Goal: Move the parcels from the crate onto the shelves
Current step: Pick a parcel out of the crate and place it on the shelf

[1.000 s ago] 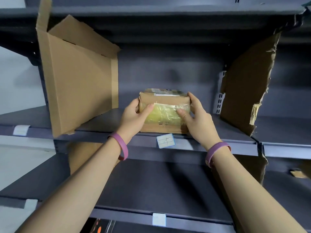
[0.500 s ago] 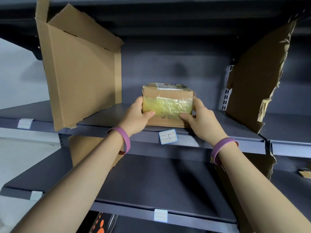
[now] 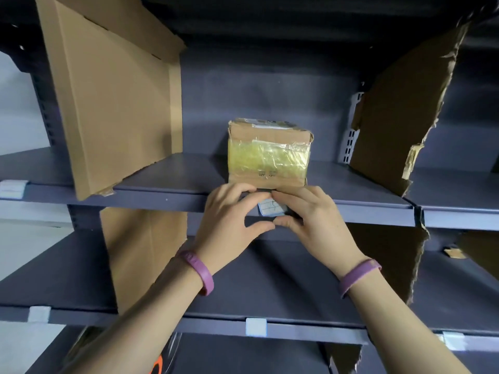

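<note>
A small cardboard parcel [image 3: 270,152] wrapped with yellowish clear tape stands on the dark grey shelf [image 3: 172,179], between two cardboard dividers. No hand touches it. My left hand [image 3: 229,217] and my right hand [image 3: 310,214] are just below it at the shelf's front lip, fingers curled around a small white-blue label tag [image 3: 271,207] clipped to the edge. Both wrists wear purple bands. The crate is out of sight.
A tall cardboard divider [image 3: 113,103] stands left of the parcel and a torn one [image 3: 399,117] to the right. A lower shelf [image 3: 256,287] with its own tag [image 3: 256,326] lies beneath, with more cardboard pieces. An orange-marked object [image 3: 158,365] peeks out at the bottom.
Both hands let go of the parcel, which stays on the shelf, and dropped to the shelf's front lip around the label tag. The camera moved closer.
</note>
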Demonstrator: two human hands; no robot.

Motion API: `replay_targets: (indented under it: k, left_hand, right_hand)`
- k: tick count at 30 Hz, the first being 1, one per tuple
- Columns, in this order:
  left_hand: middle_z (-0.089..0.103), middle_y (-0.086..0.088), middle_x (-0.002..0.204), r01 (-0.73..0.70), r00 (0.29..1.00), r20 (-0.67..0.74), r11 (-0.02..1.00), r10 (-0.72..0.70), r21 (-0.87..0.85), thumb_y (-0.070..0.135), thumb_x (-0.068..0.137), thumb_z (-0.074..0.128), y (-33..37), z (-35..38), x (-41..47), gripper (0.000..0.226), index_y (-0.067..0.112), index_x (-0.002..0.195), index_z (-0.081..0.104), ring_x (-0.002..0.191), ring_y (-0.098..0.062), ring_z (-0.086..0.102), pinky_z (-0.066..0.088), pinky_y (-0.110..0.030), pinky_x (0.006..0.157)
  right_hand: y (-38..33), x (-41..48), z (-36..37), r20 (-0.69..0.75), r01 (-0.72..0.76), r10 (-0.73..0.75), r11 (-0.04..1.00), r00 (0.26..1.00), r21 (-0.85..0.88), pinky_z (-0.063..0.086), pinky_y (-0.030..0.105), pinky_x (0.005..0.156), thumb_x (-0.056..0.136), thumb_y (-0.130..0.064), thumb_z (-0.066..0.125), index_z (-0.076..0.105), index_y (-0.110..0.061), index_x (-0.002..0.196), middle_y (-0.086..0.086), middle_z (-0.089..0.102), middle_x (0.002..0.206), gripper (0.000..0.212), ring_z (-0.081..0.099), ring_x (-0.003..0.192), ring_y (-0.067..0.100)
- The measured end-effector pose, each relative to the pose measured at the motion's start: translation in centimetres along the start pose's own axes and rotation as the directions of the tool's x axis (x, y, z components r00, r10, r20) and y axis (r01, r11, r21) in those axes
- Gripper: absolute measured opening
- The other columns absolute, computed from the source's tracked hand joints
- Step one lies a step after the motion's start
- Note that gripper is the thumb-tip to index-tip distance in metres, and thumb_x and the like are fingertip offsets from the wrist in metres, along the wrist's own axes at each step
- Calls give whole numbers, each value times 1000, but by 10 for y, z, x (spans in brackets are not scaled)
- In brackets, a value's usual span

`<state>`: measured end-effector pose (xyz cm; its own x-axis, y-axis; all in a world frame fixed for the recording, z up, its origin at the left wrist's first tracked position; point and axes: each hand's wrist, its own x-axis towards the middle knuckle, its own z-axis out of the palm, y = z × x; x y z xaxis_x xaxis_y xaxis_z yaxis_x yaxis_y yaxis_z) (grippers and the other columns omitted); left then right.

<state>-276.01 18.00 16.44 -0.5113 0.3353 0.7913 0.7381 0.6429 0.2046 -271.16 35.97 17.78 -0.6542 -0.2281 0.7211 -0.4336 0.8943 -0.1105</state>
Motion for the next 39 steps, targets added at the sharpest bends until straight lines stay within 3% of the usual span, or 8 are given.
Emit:
replay_targets:
  k: [4, 9, 13, 21, 24, 28, 32, 39]
  left_hand:
    - [62, 1, 110, -13, 998, -59, 1000, 12, -2, 32, 76, 75, -5, 3, 1, 39, 23, 113, 69, 104, -25, 55, 38, -35, 94]
    - [64, 6, 112, 2, 997, -73, 997, -8, -80, 48, 80, 62, -3, 2, 0, 39, 26, 111, 71, 106, -19, 53, 31, -27, 97]
    - [64, 8, 114, -10, 997, -78, 999, 7, -38, 33, 81, 69, -5, 4, 1, 32, 26, 112, 70, 106, -22, 54, 35, -33, 97]
    - [61, 10, 115, -11, 999, -52, 999, 9, -40, 28, 82, 68, -10, 4, 2, 32, 29, 114, 69, 108, -19, 52, 29, -27, 97]
    - [61, 11, 116, -13, 999, -54, 999, 10, -45, 28, 82, 66, -10, 6, 1, 32, 31, 114, 68, 108, -17, 51, 28, -26, 98]
    - [63, 11, 113, -17, 997, -82, 998, 13, -56, 27, 80, 66, -11, 9, 0, 30, 29, 110, 70, 106, -18, 54, 31, -29, 96]
    - [63, 9, 116, -38, 996, -82, 998, 34, -47, 23, 82, 67, -11, 9, -2, 31, 26, 113, 69, 108, -21, 55, 33, -33, 99]
    - [54, 7, 133, -32, 999, -47, 986, 25, -161, 28, 83, 63, 12, 0, -11, 48, 24, 130, 55, 125, -16, 47, 13, -42, 118]
  right_hand:
    - [-2, -4, 4, -59, -27, 29, 999, 998, 20, 43, 38, 98, 86, -23, 72, 68, -15, 119, -3, 65, 122, 35, 55, 112, 24]
    - [-4, -8, 10, -168, -5, 8, 1000, 986, 16, 44, 30, 100, 89, -20, 68, 74, -10, 110, -2, 70, 117, 23, 59, 112, 22]
    - [-7, -8, 16, -239, -47, 54, 998, 969, 36, 47, 31, 96, 86, -18, 72, 78, -13, 100, -1, 72, 111, 17, 61, 108, 22]
    - [-6, -8, 22, -306, -93, 103, 995, 947, 45, 40, 18, 93, 88, -14, 70, 75, -13, 106, -2, 66, 122, 18, 57, 104, 21]
    - [-1, -7, 24, -294, -102, 89, 994, 952, -30, 36, 17, 93, 87, -14, 71, 75, -13, 108, 2, 61, 130, 21, 54, 104, 24]
    - [6, -8, 26, -297, -25, -9, 994, 955, -111, 45, 25, 96, 89, -17, 69, 74, -10, 108, 2, 65, 125, 21, 57, 106, 25]
    - [-1, -12, 27, -313, -51, -14, 979, 950, -197, 46, 31, 100, 93, -18, 65, 71, -8, 114, 3, 66, 123, 24, 58, 112, 28]
    - [-20, -39, 0, -109, -267, 255, 957, 961, -115, 24, 38, 119, 97, -31, 53, 41, -7, 145, 8, 41, 151, 54, 33, 143, 27]
